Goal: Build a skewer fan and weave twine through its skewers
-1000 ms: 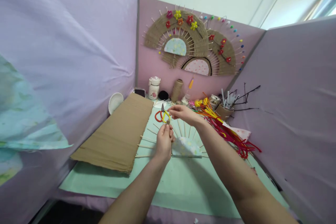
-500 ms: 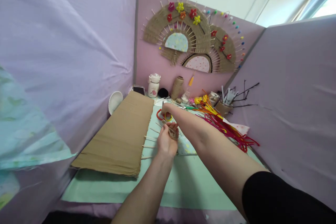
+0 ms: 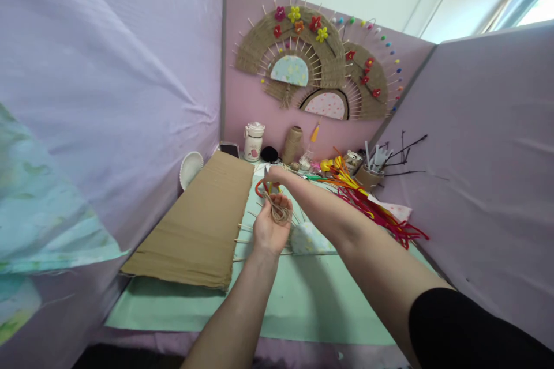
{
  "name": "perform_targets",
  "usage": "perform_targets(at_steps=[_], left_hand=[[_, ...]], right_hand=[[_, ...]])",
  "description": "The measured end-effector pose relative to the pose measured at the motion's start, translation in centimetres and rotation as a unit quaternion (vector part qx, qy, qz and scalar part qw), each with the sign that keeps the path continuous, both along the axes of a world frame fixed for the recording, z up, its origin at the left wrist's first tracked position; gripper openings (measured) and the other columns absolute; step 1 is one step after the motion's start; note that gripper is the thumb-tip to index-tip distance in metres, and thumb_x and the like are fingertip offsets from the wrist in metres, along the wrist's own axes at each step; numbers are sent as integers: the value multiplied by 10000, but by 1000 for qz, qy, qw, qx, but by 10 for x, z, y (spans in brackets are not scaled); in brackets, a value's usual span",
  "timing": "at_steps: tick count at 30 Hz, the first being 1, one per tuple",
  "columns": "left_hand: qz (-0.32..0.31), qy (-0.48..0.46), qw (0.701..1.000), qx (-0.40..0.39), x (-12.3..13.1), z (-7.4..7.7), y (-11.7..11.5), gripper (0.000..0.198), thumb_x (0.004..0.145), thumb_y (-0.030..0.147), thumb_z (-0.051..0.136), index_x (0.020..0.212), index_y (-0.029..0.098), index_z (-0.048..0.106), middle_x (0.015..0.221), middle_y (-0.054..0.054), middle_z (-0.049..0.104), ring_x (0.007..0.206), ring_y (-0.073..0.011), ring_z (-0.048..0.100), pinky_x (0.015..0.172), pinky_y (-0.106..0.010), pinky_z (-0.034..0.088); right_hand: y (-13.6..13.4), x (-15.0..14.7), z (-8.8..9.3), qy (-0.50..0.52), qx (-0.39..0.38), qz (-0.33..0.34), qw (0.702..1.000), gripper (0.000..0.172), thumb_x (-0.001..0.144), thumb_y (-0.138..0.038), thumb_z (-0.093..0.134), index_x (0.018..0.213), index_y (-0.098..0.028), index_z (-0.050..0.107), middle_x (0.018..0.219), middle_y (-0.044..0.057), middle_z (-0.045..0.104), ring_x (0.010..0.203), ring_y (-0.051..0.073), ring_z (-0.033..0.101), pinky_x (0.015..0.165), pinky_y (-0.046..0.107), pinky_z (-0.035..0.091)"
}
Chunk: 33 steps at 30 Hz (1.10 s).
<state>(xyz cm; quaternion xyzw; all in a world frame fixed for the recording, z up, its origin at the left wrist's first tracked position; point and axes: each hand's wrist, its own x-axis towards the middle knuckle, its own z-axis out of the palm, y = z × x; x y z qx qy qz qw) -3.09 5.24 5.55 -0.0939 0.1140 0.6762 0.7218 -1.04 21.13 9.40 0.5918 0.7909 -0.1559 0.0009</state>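
My left hand (image 3: 273, 228) is palm up, with its fingers curled round a small looped bundle of brown twine (image 3: 279, 211). Just beyond it, my right hand (image 3: 274, 176) bends down onto a pair of scissors (image 3: 259, 187) with red and yellow handles. The fingers of that hand are mostly hidden, but they appear closed on the handles, and a blade points away from me. Under and beside my hands lies a half-round piece covered in pale floral cloth (image 3: 309, 238), with thin sticks fanning out from it. Its far part is hidden by my right forearm.
A large cardboard sheet (image 3: 199, 219) lies at the left. Colourful pipe cleaners (image 3: 367, 207) spread at the right, near a pot of dark twigs (image 3: 369, 176). A twine spool (image 3: 292, 145) and a white jar (image 3: 253, 142) stand at the back, below woven fans (image 3: 298, 34).
My left hand has opened slightly and shifted a little up and left, showing more of the twine bundle. My right hand stays at the scissors. More of the floral half-round piece now shows.
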Motion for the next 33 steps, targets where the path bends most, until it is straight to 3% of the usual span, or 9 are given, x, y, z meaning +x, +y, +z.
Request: perform_targets(at_steps=[3,6,7,10,13,18,26,30,33], left_hand=[[-2,11,1000,10,1,0,0,337,960,211,386,759,133,645,725,-34,701,708,-108,680,768,-267,550],[-9,26,999,32,5,0,-1,314,958,209,387,795,136,645,792,-45,718,790,-130,690,815,-297,541],[-12,33,999,41,6,0,-2,307,958,209,386,805,137,643,813,-46,722,817,-137,691,826,-305,538],[-27,55,996,68,11,0,-4,295,962,210,377,832,144,634,855,-45,728,864,-147,689,821,-305,532],[-45,94,992,77,15,-1,-5,264,959,207,384,873,155,628,900,-39,728,899,-152,685,772,-277,529],[-45,174,982,58,23,-8,-4,236,959,208,388,928,152,615,931,-48,726,926,-143,677,824,-272,513],[-49,211,975,52,33,-18,-4,186,944,175,416,892,143,591,901,-55,728,890,-153,690,804,-279,525],[-47,228,971,51,33,-19,-4,106,907,166,495,895,150,599,891,-51,725,876,-145,687,801,-274,521],[-30,281,957,69,34,-19,-5,63,828,135,603,887,141,622,884,-52,718,865,-133,677,816,-250,499]], right_hand=[[-21,23,15,81,63,24,994,236,881,-296,576,969,-91,653,1006,105,662,912,197,619,811,312,486],[-66,63,18,172,135,43,975,254,931,-310,456,1032,-157,631,1055,66,659,955,154,596,829,249,450],[-84,77,14,211,165,42,963,253,934,-316,440,1017,-170,629,1051,64,653,957,152,590,816,247,452],[-136,111,-4,411,254,59,874,174,891,-318,526,889,-192,645,927,67,614,882,174,575,694,265,469],[-163,129,-29,442,270,96,850,133,875,-286,563,927,-223,668,968,70,548,921,189,544,703,296,469],[-165,133,-58,399,287,136,860,203,864,-268,584,1054,-256,656,1078,82,483,1018,224,482,859,403,451],[-166,136,-71,322,312,128,885,99,867,-263,575,851,-210,656,1042,94,510,941,230,440,835,410,434],[-168,138,-72,374,282,113,876,106,870,-269,570,874,-219,663,1020,85,513,955,223,468,833,397,441],[-167,140,-70,464,252,63,847,160,876,-295,559,991,-233,651,1006,73,502,945,202,510,774,348,469]])
